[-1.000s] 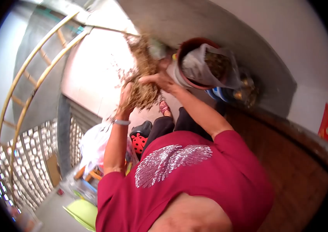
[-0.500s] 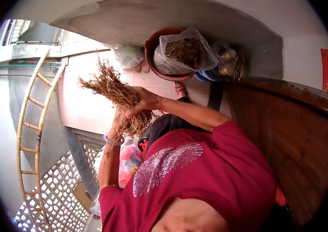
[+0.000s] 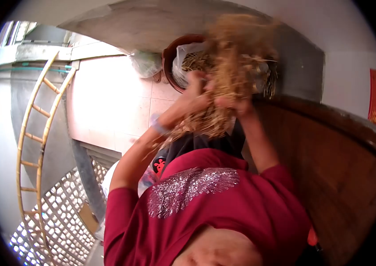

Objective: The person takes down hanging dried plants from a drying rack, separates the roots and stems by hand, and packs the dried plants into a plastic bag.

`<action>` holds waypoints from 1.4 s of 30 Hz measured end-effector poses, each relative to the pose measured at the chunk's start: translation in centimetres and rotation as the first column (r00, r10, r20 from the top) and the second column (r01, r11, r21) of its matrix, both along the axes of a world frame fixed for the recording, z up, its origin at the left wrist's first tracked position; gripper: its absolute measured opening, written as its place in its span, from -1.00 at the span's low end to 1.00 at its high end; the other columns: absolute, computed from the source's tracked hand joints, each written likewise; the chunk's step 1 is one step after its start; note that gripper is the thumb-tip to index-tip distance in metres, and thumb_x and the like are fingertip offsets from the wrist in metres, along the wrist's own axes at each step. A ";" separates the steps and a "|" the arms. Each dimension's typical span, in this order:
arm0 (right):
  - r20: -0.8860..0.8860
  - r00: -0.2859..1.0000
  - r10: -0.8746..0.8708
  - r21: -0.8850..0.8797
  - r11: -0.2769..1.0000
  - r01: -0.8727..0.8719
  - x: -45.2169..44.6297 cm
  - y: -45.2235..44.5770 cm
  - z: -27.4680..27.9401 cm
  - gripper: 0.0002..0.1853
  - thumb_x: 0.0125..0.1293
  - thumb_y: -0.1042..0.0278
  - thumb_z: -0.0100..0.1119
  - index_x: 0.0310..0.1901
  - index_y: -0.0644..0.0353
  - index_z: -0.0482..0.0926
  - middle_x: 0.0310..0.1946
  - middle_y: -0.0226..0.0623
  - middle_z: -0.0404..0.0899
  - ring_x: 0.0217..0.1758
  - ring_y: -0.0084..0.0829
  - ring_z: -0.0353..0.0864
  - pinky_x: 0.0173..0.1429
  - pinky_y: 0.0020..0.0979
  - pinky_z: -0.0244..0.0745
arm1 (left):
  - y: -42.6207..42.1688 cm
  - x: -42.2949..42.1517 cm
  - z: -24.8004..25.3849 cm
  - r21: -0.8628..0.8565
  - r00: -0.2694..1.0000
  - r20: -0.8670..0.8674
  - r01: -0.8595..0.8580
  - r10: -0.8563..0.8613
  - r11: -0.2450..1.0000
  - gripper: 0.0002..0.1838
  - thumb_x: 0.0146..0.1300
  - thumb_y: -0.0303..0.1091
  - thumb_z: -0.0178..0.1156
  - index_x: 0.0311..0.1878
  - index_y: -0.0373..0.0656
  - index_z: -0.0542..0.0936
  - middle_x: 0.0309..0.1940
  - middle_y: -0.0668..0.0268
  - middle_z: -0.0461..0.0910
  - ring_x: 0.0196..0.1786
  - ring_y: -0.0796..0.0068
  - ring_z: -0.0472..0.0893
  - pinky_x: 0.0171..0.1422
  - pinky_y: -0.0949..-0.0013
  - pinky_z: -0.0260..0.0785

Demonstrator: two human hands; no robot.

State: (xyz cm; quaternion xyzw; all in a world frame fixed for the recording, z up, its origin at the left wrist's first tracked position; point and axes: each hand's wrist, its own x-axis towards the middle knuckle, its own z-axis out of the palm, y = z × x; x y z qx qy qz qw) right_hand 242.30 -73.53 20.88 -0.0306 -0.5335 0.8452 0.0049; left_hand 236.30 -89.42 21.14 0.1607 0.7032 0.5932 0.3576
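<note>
My right hand (image 3: 237, 105) is closed around the lower part of a bundle of dried stalks (image 3: 225, 75), thumb across it. My left hand (image 3: 195, 94) is against the bundle's side, but blur hides its fingers, so I can't tell whether they pinch or only press. The bundle is in front of the brown pot (image 3: 166, 66), covering its right part. Inside the pot, a plastic bag (image 3: 179, 66) holds more dry stems (image 3: 195, 61). Left of the pot sits another bag (image 3: 146, 65); much farther left leans a bamboo ladder (image 3: 30, 164).
</note>
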 end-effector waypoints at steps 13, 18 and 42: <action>0.269 0.954 -0.132 -0.208 0.959 0.191 -5.4 9.5 -3.1 -0.52 -0.06 0.57 0.34 -0.01 0.21 0.49 -0.26 -0.28 0.60 -0.19 -0.34 0.59 -0.05 -0.33 0.49 | 4.3 -6.1 -1.2 -0.016 0.917 0.128 -0.380 0.379 0.925 -0.40 0.08 -0.25 0.33 0.15 -0.26 0.35 0.16 -0.05 0.32 0.18 0.16 0.39 0.22 0.25 0.27; 0.151 0.929 -0.339 0.005 0.940 0.342 -4.1 12.7 -6.1 -0.46 0.08 0.52 0.25 0.15 0.22 0.37 -0.04 -0.22 0.52 -0.04 -0.30 0.54 0.05 -0.29 0.48 | 1.3 -5.6 -2.9 -0.169 0.647 -0.683 -0.591 0.339 0.789 -0.82 0.10 -0.36 0.26 -0.20 -0.08 0.59 0.00 -0.12 0.33 0.01 0.07 0.39 0.07 0.17 0.27; -0.418 0.761 -0.495 0.616 0.461 0.639 -6.6 10.4 2.3 -0.44 -0.01 0.63 0.34 0.08 0.39 0.36 0.00 -0.14 0.48 -0.06 -0.37 0.52 0.10 -0.36 0.47 | -1.5 -1.6 -2.0 -0.301 0.809 -0.555 -0.413 0.194 0.860 -0.18 -0.21 -0.80 -0.08 0.30 -0.46 0.07 0.16 -0.22 0.15 0.18 -0.21 0.25 0.29 0.20 0.18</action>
